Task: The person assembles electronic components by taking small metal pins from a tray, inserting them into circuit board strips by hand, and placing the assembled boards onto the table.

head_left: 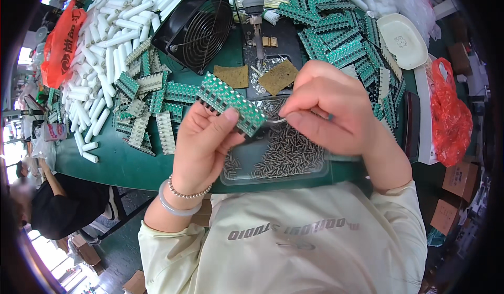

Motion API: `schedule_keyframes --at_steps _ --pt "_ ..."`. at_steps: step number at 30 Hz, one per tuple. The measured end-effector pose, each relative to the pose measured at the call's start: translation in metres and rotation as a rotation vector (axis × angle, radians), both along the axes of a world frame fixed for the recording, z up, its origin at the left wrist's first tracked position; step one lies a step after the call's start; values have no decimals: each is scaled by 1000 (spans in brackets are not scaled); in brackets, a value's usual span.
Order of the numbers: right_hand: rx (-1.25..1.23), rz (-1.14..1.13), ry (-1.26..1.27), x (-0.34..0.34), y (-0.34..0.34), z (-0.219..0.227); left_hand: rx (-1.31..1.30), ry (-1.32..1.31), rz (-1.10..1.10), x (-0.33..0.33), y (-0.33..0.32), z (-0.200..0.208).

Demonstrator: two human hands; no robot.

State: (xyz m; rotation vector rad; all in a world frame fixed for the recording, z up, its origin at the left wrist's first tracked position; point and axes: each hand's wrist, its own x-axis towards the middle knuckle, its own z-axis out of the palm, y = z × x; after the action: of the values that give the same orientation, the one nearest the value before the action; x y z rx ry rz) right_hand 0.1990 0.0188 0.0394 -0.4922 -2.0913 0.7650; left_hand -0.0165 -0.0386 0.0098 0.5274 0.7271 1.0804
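My left hand (202,131) grips a green circuit board strip (226,102) between thumb and fingers, tilted down to the right. My right hand (331,107) is closed in a pinch at the strip's right end, on a thin, pale, curved piece (277,120), whose kind I cannot make out. Both hands are over a clear plastic tray (239,177) heaped with small metal pins or screws (294,155). Beyond them a soldering iron (257,36) points down at a dark plate with silvery solder bits.
White tubes (126,26) are heaped at the far left, with loose board strips (139,97) nearer me. A black fan (202,28) stands by the iron. More green boards (341,36) pile up right, beside a white dish (403,44) and red bag (449,115). Someone sits at left (68,202).
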Motion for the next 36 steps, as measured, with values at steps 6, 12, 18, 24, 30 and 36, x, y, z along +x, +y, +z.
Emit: schedule_keyframes --at_steps 6,12,18,24,30,36 --pt "-187 -165 -156 -3 4 -16 -21 280 47 10 26 2" --pt "-113 -248 -189 -6 4 -20 -19 327 14 19 44 0" --pt "-18 -264 -108 -9 13 -29 -6 360 2 19 51 -9" --pt "-47 -297 -118 -10 17 -31 -66 344 30 24 54 -3" --pt "-171 -307 -162 -9 17 -24 -94 308 29 23 56 0" --pt "-182 -303 -115 -7 20 -28 -126 278 26 23 59 0"
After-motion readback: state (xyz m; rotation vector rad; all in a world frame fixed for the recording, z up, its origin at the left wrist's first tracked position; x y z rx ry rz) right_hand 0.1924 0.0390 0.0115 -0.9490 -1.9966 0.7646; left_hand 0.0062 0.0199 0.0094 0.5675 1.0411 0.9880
